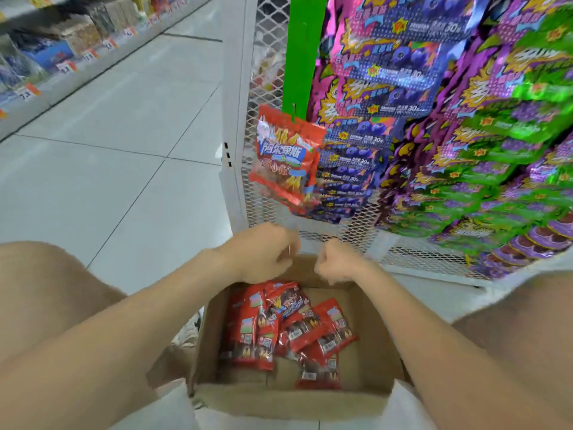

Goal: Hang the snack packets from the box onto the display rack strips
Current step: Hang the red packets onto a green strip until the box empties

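An open cardboard box (369,361) sits on the floor between my knees, holding several red snack packets (297,333). One red packet (286,156) hangs from a hook on the green display strip (302,54) against the white mesh rack. My left hand (263,252) hovers over the box's far edge with its fingers curled. A thin sliver shows at its fingertips, too blurred to identify. My right hand (338,262) is beside it in a loose fist with nothing visible in it. Both hands are below the hanging packet.
Purple and green snack bags (465,135) hang densely on the white mesh rack (266,69) at right. A grey tiled aisle (124,135) runs to the left, with stocked shelves and price tags (65,66) along its far side.
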The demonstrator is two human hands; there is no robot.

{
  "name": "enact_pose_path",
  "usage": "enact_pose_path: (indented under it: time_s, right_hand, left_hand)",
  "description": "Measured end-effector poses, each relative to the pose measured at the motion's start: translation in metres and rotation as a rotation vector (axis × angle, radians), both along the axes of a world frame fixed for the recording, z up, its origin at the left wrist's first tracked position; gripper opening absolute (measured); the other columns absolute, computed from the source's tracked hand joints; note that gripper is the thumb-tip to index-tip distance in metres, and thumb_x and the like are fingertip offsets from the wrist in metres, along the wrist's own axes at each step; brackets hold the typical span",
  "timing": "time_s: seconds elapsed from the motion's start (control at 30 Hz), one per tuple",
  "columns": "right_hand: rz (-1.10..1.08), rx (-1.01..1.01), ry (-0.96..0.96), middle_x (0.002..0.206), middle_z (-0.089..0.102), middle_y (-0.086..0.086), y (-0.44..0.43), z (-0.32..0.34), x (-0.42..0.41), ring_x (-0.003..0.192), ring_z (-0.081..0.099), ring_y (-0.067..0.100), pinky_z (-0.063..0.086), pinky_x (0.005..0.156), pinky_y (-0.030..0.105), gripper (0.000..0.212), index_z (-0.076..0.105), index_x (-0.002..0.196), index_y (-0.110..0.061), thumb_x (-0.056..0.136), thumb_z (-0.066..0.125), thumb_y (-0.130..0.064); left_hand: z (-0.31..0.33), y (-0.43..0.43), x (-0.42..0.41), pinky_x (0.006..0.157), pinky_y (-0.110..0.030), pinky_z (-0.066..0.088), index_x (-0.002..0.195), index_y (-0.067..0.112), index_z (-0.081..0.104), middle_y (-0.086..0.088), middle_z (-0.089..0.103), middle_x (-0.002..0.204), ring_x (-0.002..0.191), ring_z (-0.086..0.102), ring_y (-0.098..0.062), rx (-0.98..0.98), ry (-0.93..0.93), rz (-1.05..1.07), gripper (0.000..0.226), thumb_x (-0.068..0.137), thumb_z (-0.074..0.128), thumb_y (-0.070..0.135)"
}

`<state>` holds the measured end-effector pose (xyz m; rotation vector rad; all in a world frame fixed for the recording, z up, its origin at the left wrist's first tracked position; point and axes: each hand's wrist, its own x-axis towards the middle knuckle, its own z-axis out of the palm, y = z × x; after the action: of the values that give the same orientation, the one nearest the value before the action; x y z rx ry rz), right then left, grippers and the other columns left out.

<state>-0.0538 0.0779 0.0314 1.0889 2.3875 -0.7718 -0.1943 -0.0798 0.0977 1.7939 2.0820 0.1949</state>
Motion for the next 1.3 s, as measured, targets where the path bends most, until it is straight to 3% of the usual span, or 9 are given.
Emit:
enact_pose_path:
  time_s: [0.13,0.3,0.4,0.53,0.67,0.8,0.93,1.1,1.3]
  right_hand:
    - [-0.164,-0.07,-0.06,0.072,0.06,0.006,-0.024,-0.103,0.026,0.063,0.058,0.021,0.048,0.055,0.029,0.027,0.051,0.068,-0.012,0.094,0.057,-0.014]
    - [-0.368,-0.142,-0.167,0.119,0.07,0.016,-0.061,-0.205,0.052,0.111,0.067,0.032,0.056,0.097,0.041,0.02,0.065,0.109,-0.006,0.099,0.058,-0.022]
    - [-0.418,-0.176,-0.121,0.127,0.066,0.016,-0.067,-0.229,0.051,0.117,0.064,0.035,0.053,0.098,0.041,0.04,0.056,0.131,-0.002,0.097,0.064,-0.023]
    - [-0.572,-0.184,-0.008,0.086,0.069,0.006,-0.062,-0.23,0.042,0.086,0.067,0.029,0.058,0.086,0.041,0.027,0.059,0.074,-0.017,0.09,0.076,-0.031]
    - [-0.717,-0.433,0.21,0.07,0.07,0.003,-0.056,-0.193,0.034,0.079,0.072,0.024,0.064,0.085,0.049,0.018,0.069,0.061,-0.012,0.068,0.081,-0.024]
    - [-0.593,-0.505,0.385,0.07,0.07,0.005,-0.049,-0.12,0.024,0.068,0.069,0.016,0.062,0.063,0.031,0.013,0.078,0.083,-0.004,0.074,0.08,-0.013]
    - [-0.291,-0.523,0.572,0.078,0.074,-0.003,-0.051,-0.042,0.014,0.074,0.064,0.011,0.053,0.076,0.031,0.017,0.08,0.084,-0.018,0.067,0.081,-0.023]
    - [-0.089,-0.625,0.605,0.102,0.081,0.006,-0.057,0.033,0.021,0.102,0.076,0.018,0.059,0.097,0.034,0.025,0.082,0.102,-0.022,0.08,0.091,-0.028]
    - [-0.365,-0.092,0.785,0.108,0.068,-0.005,-0.031,0.077,0.016,0.096,0.067,0.009,0.058,0.088,0.036,0.028,0.069,0.123,-0.023,0.098,0.071,-0.032]
  left_hand:
    - [-0.034,-0.003,0.002,0.084,-0.033,0.052,0.097,0.024,0.068,0.011,0.065,0.092,0.088,0.061,-0.017,-0.292,-0.028,-0.138,0.016,0.103,0.055,0.019]
    - [-0.067,-0.007,-0.008,0.081,-0.038,0.051,0.094,0.032,0.057,0.006,0.063,0.097,0.09,0.062,-0.021,-0.405,0.009,-0.106,0.017,0.107,0.048,0.029]
    - [-0.077,-0.007,-0.007,0.073,-0.033,0.044,0.099,0.03,0.056,0.002,0.06,0.097,0.091,0.063,-0.024,-0.452,0.005,-0.094,0.014,0.108,0.046,0.025]
    - [-0.077,-0.005,-0.004,0.072,-0.036,0.052,0.109,0.023,0.065,-0.002,0.066,0.102,0.089,0.066,-0.025,-0.491,-0.028,-0.053,0.018,0.107,0.047,0.019]
    - [-0.077,-0.007,-0.001,0.074,-0.043,0.055,0.104,0.01,0.066,-0.018,0.072,0.108,0.087,0.067,-0.034,-0.519,-0.068,0.064,0.018,0.101,0.048,0.006]
    - [-0.067,-0.004,0.005,0.07,-0.035,0.057,0.097,-0.002,0.063,-0.027,0.072,0.104,0.076,0.067,-0.032,-0.494,-0.299,0.32,0.03,0.106,0.044,0.02]
    - [-0.051,-0.004,0.014,0.08,-0.047,0.066,0.116,0.007,0.059,-0.018,0.073,0.102,0.09,0.077,-0.041,-0.418,-0.806,0.74,0.06,0.101,0.052,0.065]
    - [-0.029,-0.006,0.015,0.082,-0.06,0.064,0.108,0.008,0.07,-0.022,0.078,0.102,0.085,0.079,-0.039,-0.094,-0.954,0.941,0.026,0.1,0.069,0.032]
    - [0.014,-0.012,0.003,0.059,-0.037,0.064,0.122,0.003,0.067,-0.014,0.081,0.1,0.079,0.08,-0.028,0.0,-1.076,0.884,0.025,0.102,0.069,0.019]
